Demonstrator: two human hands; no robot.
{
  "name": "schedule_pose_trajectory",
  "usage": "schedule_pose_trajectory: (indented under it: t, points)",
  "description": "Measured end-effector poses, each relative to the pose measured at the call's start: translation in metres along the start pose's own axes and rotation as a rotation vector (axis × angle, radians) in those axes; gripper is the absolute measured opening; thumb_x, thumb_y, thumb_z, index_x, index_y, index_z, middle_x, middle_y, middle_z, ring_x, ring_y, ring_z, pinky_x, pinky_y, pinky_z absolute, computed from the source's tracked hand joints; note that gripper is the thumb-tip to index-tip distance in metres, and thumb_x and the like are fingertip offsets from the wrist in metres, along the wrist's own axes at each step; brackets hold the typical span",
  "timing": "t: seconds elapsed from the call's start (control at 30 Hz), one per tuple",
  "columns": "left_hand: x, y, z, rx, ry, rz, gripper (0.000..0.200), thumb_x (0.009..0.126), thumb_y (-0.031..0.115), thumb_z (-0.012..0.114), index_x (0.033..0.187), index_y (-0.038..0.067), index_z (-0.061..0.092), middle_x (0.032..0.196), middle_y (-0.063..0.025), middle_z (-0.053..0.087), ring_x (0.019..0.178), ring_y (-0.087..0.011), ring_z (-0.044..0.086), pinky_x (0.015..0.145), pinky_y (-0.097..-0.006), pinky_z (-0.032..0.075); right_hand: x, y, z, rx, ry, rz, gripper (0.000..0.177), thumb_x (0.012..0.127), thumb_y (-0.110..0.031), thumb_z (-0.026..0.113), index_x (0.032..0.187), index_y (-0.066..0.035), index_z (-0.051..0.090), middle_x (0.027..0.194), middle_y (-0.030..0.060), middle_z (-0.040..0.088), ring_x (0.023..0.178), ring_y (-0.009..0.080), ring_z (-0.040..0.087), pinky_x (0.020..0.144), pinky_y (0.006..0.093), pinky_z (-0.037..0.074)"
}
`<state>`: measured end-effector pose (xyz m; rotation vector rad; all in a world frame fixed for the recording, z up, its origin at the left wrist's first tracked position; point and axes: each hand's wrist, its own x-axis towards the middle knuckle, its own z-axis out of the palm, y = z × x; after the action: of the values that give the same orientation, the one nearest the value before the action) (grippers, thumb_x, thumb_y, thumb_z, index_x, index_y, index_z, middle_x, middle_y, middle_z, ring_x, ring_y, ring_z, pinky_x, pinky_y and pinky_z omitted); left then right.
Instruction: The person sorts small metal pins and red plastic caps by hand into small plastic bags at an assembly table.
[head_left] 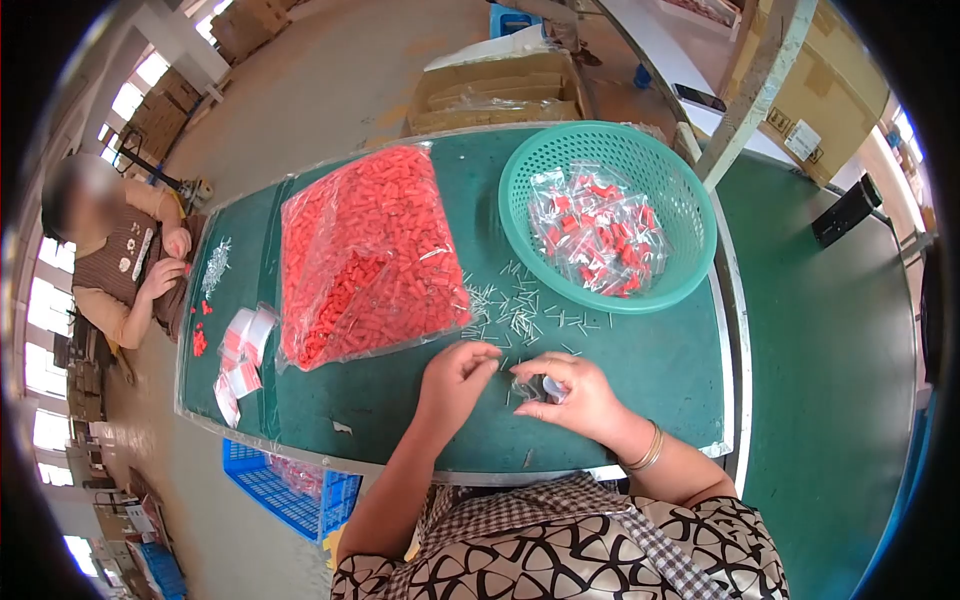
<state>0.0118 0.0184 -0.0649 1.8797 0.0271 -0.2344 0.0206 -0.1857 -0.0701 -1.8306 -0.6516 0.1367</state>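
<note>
My right hand (570, 395) holds a small clear plastic bag (532, 387) just above the green table (660, 370). My left hand (462, 372) is beside it with fingers pinched together, apparently on a small metal screw, close to the bag's mouth. Loose silvery screws (520, 312) lie scattered on the table just beyond both hands. A big clear bag of red plastic plugs (365, 250) lies to the left of the screws. A teal basket (690, 215) at the back right holds several small filled bags (595, 232) of red plugs.
A co-worker (120, 265) sits at the table's left end with a pile of screws (215, 265), loose red plugs (199, 340) and small bags (243, 345). A blue crate (290, 495) stands under the table's near edge. Cardboard boxes (495, 92) sit behind the table.
</note>
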Motion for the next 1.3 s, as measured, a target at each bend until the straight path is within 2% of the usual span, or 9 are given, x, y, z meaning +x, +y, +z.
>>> schedule_pose_trajectory:
  t: [0.07,0.17,0.37,0.57,0.67,0.77,0.87,0.97,1.3]
  points:
    - [0.012,0.002,-0.002,0.456,0.05,0.296,0.031,0.079,0.001,0.065,0.11,0.0,0.06,0.084,-0.0064,0.059,0.073,-0.0172,0.059,0.066,-0.0266,0.048,0.001,0.003,0.001,0.011,0.022,-0.026,0.041,0.067,-0.022,0.082,0.103,-0.011,0.065,0.092,0.0041,0.066,0.075,0.0216,0.062,0.065,0.0317,0.049]
    - [0.026,0.001,0.0,0.739,0.009,0.613,0.035,0.074,0.0,0.066,0.108,0.0,0.06,0.085,-0.0109,0.058,0.077,-0.0283,0.06,0.069,-0.0349,0.049,0.001,0.001,-0.003,-0.021,-0.006,0.008,0.04,0.068,-0.022,0.082,0.103,-0.011,0.066,0.092,0.0037,0.066,0.076,0.0215,0.061,0.066,0.0319,0.049]
    - [0.037,0.013,-0.004,0.931,-0.199,0.591,0.015,0.07,0.0,0.059,0.085,0.001,0.058,0.081,-0.0147,0.056,0.079,-0.0339,0.059,0.067,-0.0421,0.048,0.003,0.0,-0.007,0.004,0.029,0.001,0.041,0.068,-0.022,0.082,0.103,-0.011,0.065,0.091,0.0028,0.065,0.076,0.0212,0.061,0.065,0.0316,0.049]
    - [0.041,0.01,0.004,1.048,-0.257,0.613,0.011,0.069,0.002,0.06,0.079,0.002,0.056,0.077,-0.0157,0.056,0.076,-0.0348,0.06,0.065,-0.0431,0.048,0.003,0.004,-0.008,-0.002,0.024,0.018,0.041,0.067,-0.022,0.082,0.103,-0.012,0.066,0.091,0.0031,0.065,0.076,0.0205,0.061,0.065,0.0312,0.049]
    - [0.046,-0.006,0.001,0.972,-0.215,0.601,0.012,0.069,0.001,0.063,0.079,0.002,0.057,0.074,-0.0153,0.057,0.068,-0.0317,0.059,0.061,-0.0403,0.048,0.004,0.002,-0.013,0.014,-0.006,0.083,0.045,0.064,-0.015,0.084,0.105,-0.008,0.066,0.092,0.0063,0.067,0.085,0.0217,0.064,0.075,0.0321,0.051]
    - [0.038,0.01,-0.01,0.582,-0.041,0.394,0.01,0.073,-0.001,0.064,0.081,0.001,0.058,0.073,-0.0105,0.058,0.062,-0.0212,0.057,0.056,-0.0316,0.046,0.005,0.003,-0.014,0.012,0.043,0.029,0.044,0.067,-0.023,0.083,0.106,-0.012,0.066,0.093,0.0042,0.066,0.079,0.0208,0.062,0.066,0.0304,0.049]
    - [0.012,0.027,-0.006,-0.063,0.012,0.012,0.009,0.077,-0.004,0.063,0.083,0.002,0.06,0.076,-0.0051,0.059,0.061,-0.0103,0.053,0.054,-0.0236,0.042,0.005,0.005,-0.012,0.026,0.049,0.043,0.045,0.067,-0.022,0.083,0.107,-0.012,0.066,0.096,0.0047,0.067,0.083,0.0213,0.063,0.069,0.0311,0.049]
    - [-0.005,0.031,0.015,0.013,0.125,0.348,0.011,0.077,-0.005,0.065,0.084,0.002,0.062,0.079,-0.0019,0.059,0.062,-0.0055,0.052,0.053,-0.0205,0.04,0.006,0.007,-0.01,0.052,0.028,0.054,0.046,0.067,-0.021,0.083,0.107,-0.01,0.066,0.099,0.0066,0.067,0.087,0.0229,0.063,0.072,0.0318,0.05]
    - [-0.012,0.031,0.017,0.192,0.1,0.386,0.014,0.078,0.0,0.069,0.091,0.003,0.068,0.088,-0.006,0.064,0.066,-0.0137,0.06,0.057,-0.0247,0.047,0.004,0.004,-0.009,0.172,0.034,0.103,0.046,0.069,-0.017,0.082,0.11,-0.007,0.065,0.1,0.0082,0.066,0.092,0.0221,0.063,0.079,0.0322,0.05]
